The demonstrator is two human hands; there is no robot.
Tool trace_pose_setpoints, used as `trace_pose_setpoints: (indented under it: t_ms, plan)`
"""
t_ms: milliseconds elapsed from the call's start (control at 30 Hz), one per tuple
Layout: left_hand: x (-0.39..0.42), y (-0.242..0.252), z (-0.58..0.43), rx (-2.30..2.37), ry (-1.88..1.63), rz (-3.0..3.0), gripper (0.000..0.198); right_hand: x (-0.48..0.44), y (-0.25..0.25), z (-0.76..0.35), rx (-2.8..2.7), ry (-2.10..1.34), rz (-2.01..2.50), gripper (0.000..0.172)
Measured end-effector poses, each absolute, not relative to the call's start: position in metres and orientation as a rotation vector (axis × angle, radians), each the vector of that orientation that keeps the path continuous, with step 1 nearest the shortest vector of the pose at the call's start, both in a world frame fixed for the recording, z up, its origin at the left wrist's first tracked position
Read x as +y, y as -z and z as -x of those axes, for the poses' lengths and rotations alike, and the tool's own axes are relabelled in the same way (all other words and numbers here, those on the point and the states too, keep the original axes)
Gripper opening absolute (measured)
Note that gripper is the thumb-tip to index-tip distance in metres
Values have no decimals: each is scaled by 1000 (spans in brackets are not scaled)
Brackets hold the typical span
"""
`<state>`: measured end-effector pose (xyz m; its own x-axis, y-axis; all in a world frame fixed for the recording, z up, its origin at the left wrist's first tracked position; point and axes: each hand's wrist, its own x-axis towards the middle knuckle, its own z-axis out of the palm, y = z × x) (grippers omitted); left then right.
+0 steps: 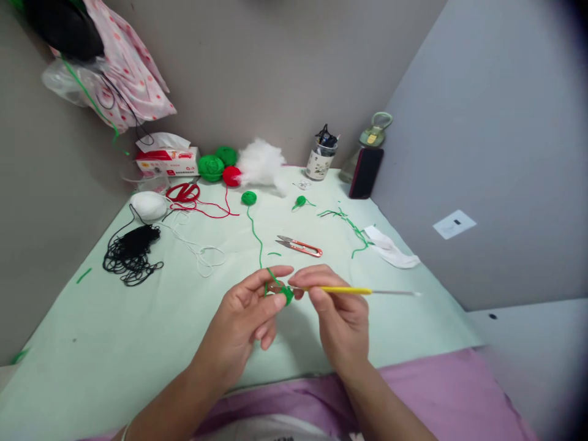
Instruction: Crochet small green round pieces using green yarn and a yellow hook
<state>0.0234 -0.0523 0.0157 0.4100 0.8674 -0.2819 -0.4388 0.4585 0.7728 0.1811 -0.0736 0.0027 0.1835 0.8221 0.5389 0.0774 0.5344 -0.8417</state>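
My left hand [248, 312] pinches a small green crochet piece [287, 295] between thumb and fingers, with green yarn [256, 236] running over its index finger. That strand leads back to a small green yarn ball [248, 198] on the table. In my right hand [340, 312] is a crochet hook with a yellow handle [346, 290], held like a pen; its far metal end points right. The hook's working tip meets the green piece, though the stitch there is too small to make out. Beyond my hands lie orange-handled thread snips [301, 246].
Black yarn [133, 252], a white yarn ball [147, 206] and red scissors [184, 193] lie at left. Behind stand a tissue box [168, 164], green yarn balls [211, 168] and white stuffing [261, 162]. A pen cup [320, 160], phone [366, 173] and green yarn scraps [356, 229] are at right.
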Motion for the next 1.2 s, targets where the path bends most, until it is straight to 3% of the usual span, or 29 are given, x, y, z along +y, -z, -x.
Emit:
trace_pose_setpoints:
  t_ms: [100, 300, 467, 567, 767, 1000, 1200]
  plan:
    - [-55, -15, -28, 784, -954, -742, 31, -76, 0, -181, -1397, -542, 938, 19]
    - [-50, -20, -24, 717, -863, -638, 52, -80, 3, -187, -1338, -649, 904, 18]
    - [-49, -15, -18, 596, -765, -564, 35, -71, 0, -196, -1001, -1006, 865, 22]
    - [-51, -13, -23, 627, -813, -608, 35, -69, 0, -195, -987, -1096, 829, 22]
    - [-56, -11, -33, 822, -972, -768, 36, -76, 6, -183, -1248, -760, 910, 17]
    - [-53, -10, -33, 744, -933, -577, 45, -84, 10, -185, -1612, -243, 993, 38]
    - [-52, -10, -32, 766, -1005, -533, 48, -75, 6, -187, -1231, -681, 957, 22]
